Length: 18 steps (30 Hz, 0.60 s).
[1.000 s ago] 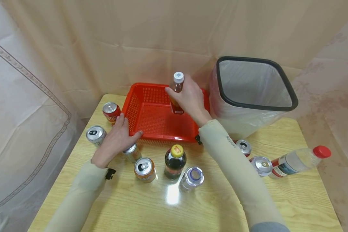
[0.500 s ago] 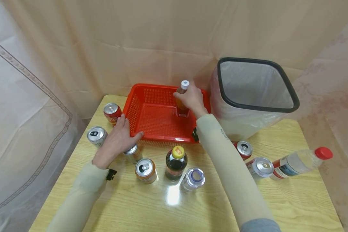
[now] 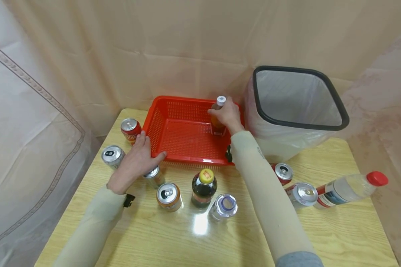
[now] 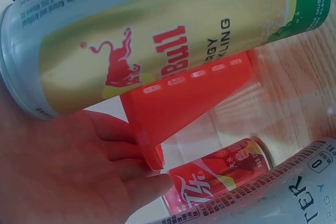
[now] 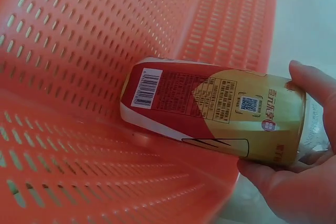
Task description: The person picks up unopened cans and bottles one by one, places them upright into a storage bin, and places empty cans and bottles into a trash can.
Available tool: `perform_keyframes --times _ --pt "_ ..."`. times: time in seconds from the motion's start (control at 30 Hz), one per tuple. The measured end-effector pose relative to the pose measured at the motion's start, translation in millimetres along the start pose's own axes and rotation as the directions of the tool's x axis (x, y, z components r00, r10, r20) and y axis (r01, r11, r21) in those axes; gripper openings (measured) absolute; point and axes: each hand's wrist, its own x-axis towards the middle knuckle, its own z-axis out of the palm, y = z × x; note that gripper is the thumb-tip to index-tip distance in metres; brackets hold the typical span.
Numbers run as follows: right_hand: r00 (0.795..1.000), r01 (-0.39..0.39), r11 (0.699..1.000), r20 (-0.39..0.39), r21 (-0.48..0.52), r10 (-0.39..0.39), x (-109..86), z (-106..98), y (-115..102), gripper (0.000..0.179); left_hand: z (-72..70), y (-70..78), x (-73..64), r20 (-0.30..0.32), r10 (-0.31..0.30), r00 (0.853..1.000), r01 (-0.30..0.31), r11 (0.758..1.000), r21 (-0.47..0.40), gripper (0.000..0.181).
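In the head view my right hand (image 3: 231, 116) grips the upper part of a white-capped drink bottle (image 3: 217, 128) standing in the back right corner of the red plastic basket (image 3: 187, 139). The right wrist view shows its red and yellow label (image 5: 194, 108), with the thumb and a finger around the neck end. My left hand (image 3: 135, 165) rests at the basket's front left corner, fingers extended along the side and thumb spread by the front rim. Near this hand are a red soda can (image 3: 130, 129), a silver can (image 3: 112, 155) and a Red Bull can (image 4: 157, 51).
An orange can (image 3: 169, 197), a yellow-capped dark bottle (image 3: 203, 191) and a clear bottle (image 3: 224, 207) stand before the basket. Right of it is a lined bin (image 3: 270, 142). Two cans, one red (image 3: 283, 173) and one silver (image 3: 302, 194), and a leaning red-capped bottle (image 3: 344, 189) are at right.
My right hand has moved the bottle rightward and down into the basket's back right corner. The left hand stays at the basket's corner.
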Motion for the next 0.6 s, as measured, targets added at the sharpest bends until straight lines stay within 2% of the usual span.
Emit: perform_keyframes --times 0.23,0.33,0.47,0.6 --pt "1.0 -0.011 0.999 -0.007 0.042 0.011 -1.8 0 7 0.064 -1.4 -2.0 1.7 0.002 0.013 1.0 -0.013 1.0 0.0 0.099" --pt "1.0 0.008 0.999 -0.009 0.05 -0.007 -3.4 0 6 0.07 -2.4 -4.4 1.6 0.003 0.016 1.0 -0.016 1.0 0.002 0.099" --pt "0.999 0.034 0.998 -0.01 0.047 -0.034 -6.8 -2 -1 0.083 -4.1 -7.5 1.4 0.0 0.023 1.0 -0.023 1.0 0.003 0.099" --pt "0.998 0.067 0.998 -0.008 0.005 -0.067 -12.8 -7 -13 0.084 -5.3 -8.9 1.4 0.002 0.025 1.0 -0.025 1.0 0.004 0.099"
